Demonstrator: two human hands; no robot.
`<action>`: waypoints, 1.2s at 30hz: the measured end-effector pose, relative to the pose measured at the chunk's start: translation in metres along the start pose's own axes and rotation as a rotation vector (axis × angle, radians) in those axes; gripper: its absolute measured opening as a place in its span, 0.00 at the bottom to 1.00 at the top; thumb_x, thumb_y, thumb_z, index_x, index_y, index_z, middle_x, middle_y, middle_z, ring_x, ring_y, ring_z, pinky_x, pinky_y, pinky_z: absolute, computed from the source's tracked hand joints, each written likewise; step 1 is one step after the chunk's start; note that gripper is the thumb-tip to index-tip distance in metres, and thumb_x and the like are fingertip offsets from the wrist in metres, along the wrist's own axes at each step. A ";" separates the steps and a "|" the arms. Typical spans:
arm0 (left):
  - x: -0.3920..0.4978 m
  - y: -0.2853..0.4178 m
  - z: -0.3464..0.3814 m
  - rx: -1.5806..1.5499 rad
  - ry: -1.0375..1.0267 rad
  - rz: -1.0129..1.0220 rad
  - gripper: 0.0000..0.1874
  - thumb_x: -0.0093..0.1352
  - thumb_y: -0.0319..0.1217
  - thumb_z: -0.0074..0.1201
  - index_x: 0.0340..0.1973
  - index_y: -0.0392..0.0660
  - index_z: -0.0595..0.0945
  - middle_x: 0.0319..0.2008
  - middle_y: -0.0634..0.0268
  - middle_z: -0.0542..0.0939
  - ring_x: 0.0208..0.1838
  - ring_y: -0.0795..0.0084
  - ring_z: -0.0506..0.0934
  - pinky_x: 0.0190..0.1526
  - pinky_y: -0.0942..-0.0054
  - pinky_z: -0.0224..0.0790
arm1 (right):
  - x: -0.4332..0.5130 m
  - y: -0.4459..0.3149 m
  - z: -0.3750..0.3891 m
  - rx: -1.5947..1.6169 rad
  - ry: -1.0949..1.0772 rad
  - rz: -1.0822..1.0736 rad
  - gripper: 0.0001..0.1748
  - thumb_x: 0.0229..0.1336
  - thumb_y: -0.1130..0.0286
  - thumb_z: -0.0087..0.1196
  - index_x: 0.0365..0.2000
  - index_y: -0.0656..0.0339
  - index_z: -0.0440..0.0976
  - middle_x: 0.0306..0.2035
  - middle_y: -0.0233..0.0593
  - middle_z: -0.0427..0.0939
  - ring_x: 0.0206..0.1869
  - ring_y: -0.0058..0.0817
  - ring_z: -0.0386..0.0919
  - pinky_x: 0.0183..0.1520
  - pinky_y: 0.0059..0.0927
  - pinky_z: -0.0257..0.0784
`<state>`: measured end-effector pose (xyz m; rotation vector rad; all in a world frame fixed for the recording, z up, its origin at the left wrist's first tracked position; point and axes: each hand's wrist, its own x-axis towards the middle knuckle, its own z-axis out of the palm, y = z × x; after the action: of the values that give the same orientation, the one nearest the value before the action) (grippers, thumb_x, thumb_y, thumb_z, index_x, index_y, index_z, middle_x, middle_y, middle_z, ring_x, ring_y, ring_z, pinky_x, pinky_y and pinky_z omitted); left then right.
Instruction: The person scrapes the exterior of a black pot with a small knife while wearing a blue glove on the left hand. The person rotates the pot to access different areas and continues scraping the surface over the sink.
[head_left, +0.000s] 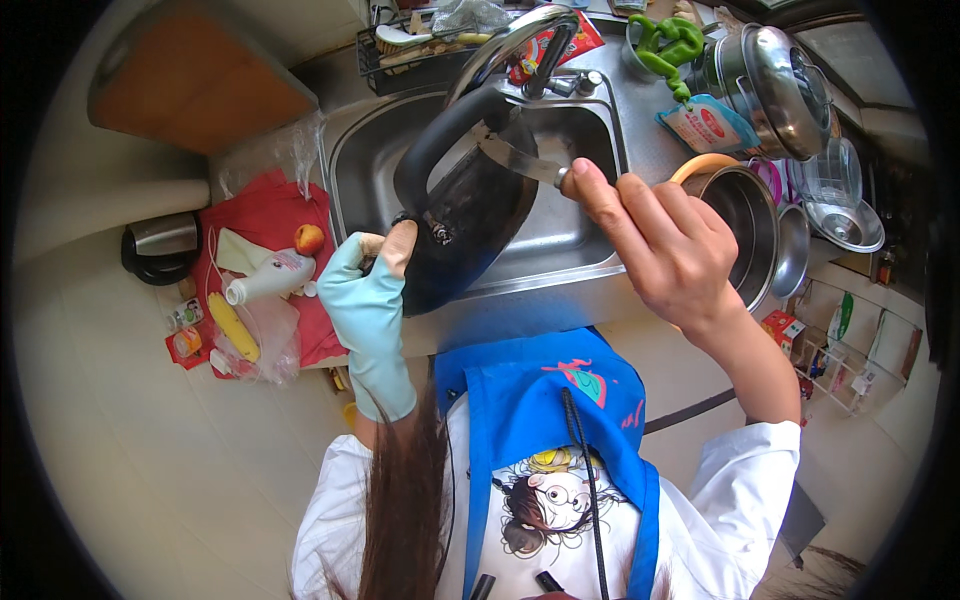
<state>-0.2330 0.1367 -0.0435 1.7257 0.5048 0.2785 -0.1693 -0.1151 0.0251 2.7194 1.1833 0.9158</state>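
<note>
My left hand (371, 292), in a pale blue rubber glove, grips the near rim of a dark pan or lid (480, 217) tilted over the sink. A thick black curved handle (431, 146) arches over its surface. Bare, my right hand (667, 240) holds a knife (525, 163) by its handle, and the blade reaches left to the dark piece near the upper end of the black handle. Whether the blade touches it I cannot tell. Part of the stainless steel sink (577, 217) is hidden behind the dark piece.
A chrome faucet (510, 37) arches over the sink. Right of it stand green peppers (667, 45), a lidded steel pot (787, 90) and an open pot (739, 225). On the left, a red cloth (322, 322) lies under a white bottle (277, 277) and an apple (308, 239), near an electric kettle (161, 247).
</note>
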 end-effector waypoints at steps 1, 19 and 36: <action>0.000 -0.002 0.001 0.017 -0.008 0.030 0.19 0.64 0.39 0.68 0.22 0.40 0.77 0.17 0.78 0.67 0.23 0.88 0.60 0.25 0.83 0.46 | 0.001 0.005 -0.003 0.048 -0.042 -0.001 0.27 0.44 0.70 0.68 0.50 0.57 0.81 0.27 0.29 0.75 0.23 0.19 0.70 0.23 0.21 0.63; 0.008 -0.001 -0.008 0.057 -0.028 0.032 0.19 0.63 0.38 0.69 0.19 0.41 0.76 0.16 0.80 0.65 0.22 0.88 0.58 0.24 0.81 0.44 | -0.040 0.056 0.067 0.518 0.041 0.049 0.24 0.50 0.69 0.64 0.51 0.51 0.78 0.31 0.29 0.79 0.30 0.25 0.77 0.31 0.29 0.69; 0.071 -0.003 -0.065 0.006 -0.355 0.044 0.18 0.62 0.42 0.67 0.24 0.42 0.78 0.24 0.78 0.73 0.29 0.88 0.66 0.32 0.85 0.55 | 0.005 0.035 0.085 0.198 0.164 -0.098 0.12 0.50 0.64 0.61 0.26 0.53 0.68 0.18 0.31 0.69 0.22 0.29 0.77 0.23 0.30 0.69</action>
<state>-0.2010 0.2269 -0.0381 1.7454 0.2087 -0.0010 -0.0989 -0.1204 -0.0335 2.7468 1.4984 1.0815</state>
